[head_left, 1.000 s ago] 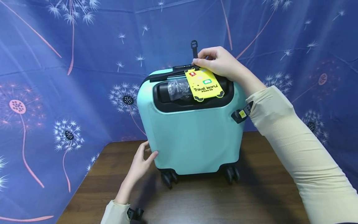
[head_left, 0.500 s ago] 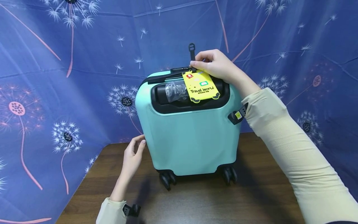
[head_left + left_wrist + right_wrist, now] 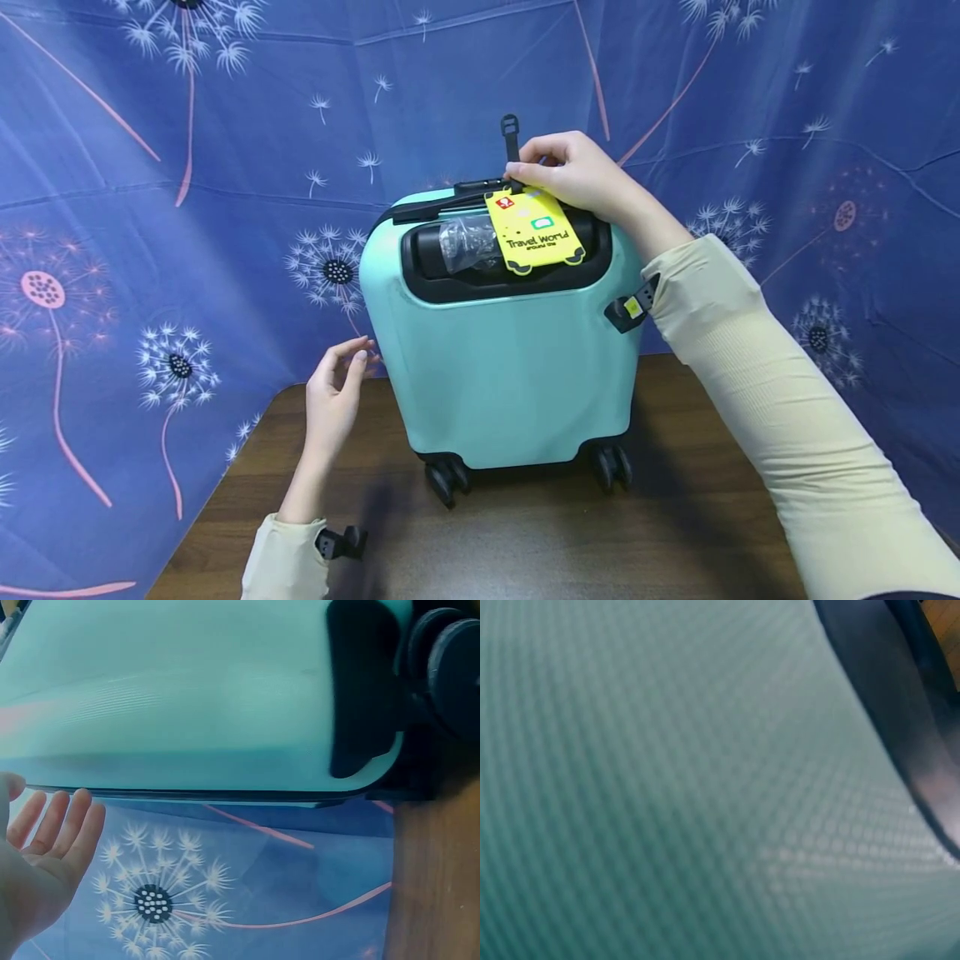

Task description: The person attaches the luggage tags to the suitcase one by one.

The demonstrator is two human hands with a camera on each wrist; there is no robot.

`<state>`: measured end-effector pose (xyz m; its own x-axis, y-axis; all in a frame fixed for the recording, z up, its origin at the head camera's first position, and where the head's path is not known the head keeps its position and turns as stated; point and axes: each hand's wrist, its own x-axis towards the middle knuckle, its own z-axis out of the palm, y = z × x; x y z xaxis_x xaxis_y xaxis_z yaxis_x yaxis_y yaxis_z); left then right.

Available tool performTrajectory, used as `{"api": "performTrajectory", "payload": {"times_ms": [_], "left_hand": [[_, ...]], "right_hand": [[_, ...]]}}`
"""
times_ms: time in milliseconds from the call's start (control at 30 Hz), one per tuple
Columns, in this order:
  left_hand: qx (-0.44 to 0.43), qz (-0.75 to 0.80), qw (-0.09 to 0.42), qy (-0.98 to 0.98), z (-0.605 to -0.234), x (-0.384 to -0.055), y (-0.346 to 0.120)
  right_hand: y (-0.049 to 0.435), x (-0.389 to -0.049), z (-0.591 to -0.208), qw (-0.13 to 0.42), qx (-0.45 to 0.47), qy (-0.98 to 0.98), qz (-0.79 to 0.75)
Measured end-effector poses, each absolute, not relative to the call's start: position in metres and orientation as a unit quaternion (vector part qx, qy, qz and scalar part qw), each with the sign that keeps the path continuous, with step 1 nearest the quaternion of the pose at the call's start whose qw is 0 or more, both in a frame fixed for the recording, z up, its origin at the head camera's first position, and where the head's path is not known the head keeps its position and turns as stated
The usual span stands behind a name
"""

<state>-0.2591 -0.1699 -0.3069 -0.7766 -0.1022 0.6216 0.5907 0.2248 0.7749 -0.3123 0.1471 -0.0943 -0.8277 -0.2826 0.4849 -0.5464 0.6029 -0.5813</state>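
A mint-green suitcase [image 3: 510, 367] stands upright on its black wheels [image 3: 448, 479]. At its top my right hand [image 3: 573, 175] pinches the black strap [image 3: 511, 142] of a yellow luggage tag [image 3: 534, 229] lettered "Travel World". The tag hangs over the black recess in the suitcase front, beside a plastic-wrapped part [image 3: 468, 243]. My left hand [image 3: 333, 400] is raised at the suitcase's left side, its fingers loosely bent and holding nothing. In the left wrist view, the fingertips [image 3: 81, 799] come right by the suitcase's edge. Only the green shell and a dark trim show in the right wrist view.
The suitcase stands on a brown wooden table [image 3: 510, 542]. Behind and to the left hangs a blue cloth [image 3: 247, 125] with a dandelion print. Black cameras sit on both wrists, the right wrist camera [image 3: 628, 312] close to the suitcase front.
My left hand has let go of the suitcase's left side and moved up and to the left. My right hand stays at the strap; the whole view has shifted slightly.
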Motion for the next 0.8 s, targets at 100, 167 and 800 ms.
{"api": "performTrajectory", "payload": {"times_ms": [100, 167, 800], "left_hand": [[-0.167, -0.590, 0.301, -0.730, -0.307, -0.263, -0.174], [-0.170, -0.586, 0.309, -0.730, -0.304, -0.264, -0.176], [-0.191, -0.569, 0.352, -0.718, -0.264, -0.263, -0.177]], "right_hand": [[0.148, -0.312, -0.095, 0.174, 0.237, -0.877, 0.380], [0.148, -0.312, -0.095, 0.175, 0.236, -0.878, 0.379], [0.148, -0.312, -0.095, 0.176, 0.233, -0.882, 0.369]]}}
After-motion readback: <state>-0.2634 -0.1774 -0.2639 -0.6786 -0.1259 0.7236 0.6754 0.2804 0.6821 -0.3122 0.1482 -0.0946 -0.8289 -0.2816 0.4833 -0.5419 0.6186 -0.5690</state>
